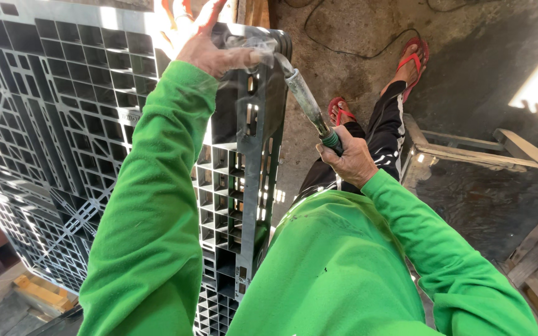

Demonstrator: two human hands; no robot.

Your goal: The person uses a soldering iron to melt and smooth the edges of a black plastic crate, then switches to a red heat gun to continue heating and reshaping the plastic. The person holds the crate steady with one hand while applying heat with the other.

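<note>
Hands: left (203,46) grips pallet (63,124), right (350,158) grips hose (309,102).

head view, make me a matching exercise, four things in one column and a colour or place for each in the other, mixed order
Things:
1. sleeves
2. pallet
3. sandals
4. hose nozzle

Colour or place:
a. red, on the feet on the concrete floor
b. green
c. held in the right hand, tip at the pallet's top edge
d. dark grey plastic grid, standing on edge under the left hand

Pairs: 1-b, 2-d, 3-a, 4-c
</note>
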